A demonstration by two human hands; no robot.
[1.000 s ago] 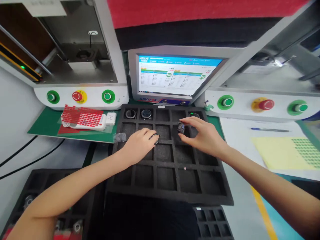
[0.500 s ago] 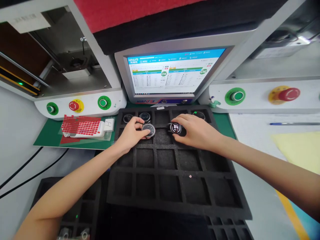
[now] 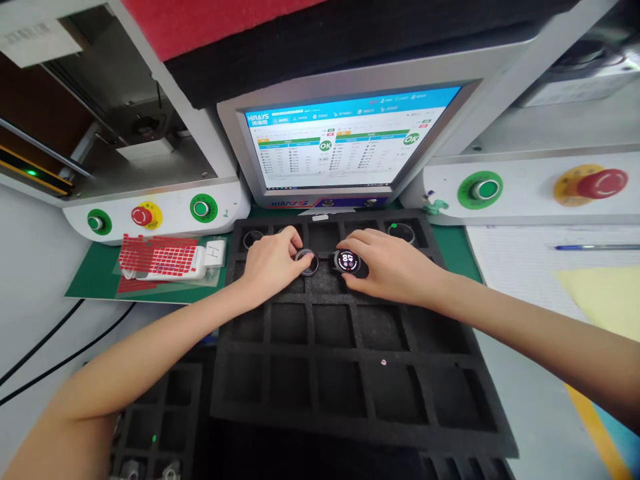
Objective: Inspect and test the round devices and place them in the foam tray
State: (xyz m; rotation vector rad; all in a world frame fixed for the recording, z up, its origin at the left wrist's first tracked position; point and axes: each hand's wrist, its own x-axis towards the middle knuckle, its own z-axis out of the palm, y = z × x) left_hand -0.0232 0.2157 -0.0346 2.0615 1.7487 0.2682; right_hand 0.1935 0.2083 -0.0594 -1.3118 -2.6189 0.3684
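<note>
Between the thumb and fingers of my left hand (image 3: 273,263) is a round watch with a dark face (image 3: 307,263), held over the second row of the black foam tray (image 3: 325,347). My right hand (image 3: 385,267) grips another round watch (image 3: 347,261), whose lit face shows 00 over 47. The two watches are close together but apart. In the tray's back row, a dark round watch (image 3: 253,239) sits at the left and another with a green dot (image 3: 401,232) at the right. My left hand covers part of that row.
Behind the tray stands a monitor (image 3: 340,147) with two green OK marks. Control panels with green buttons (image 3: 201,208) and red stop buttons (image 3: 603,183) flank it. A red-marked plastic bag (image 3: 160,259) lies left, a blue pen (image 3: 595,247) right. Another foam tray (image 3: 165,400) is at lower left.
My left hand has moved slightly right with its watch, nearer the lit one, and now covers the back-row watch beside it. The lit watch is turned a little more toward me.
</note>
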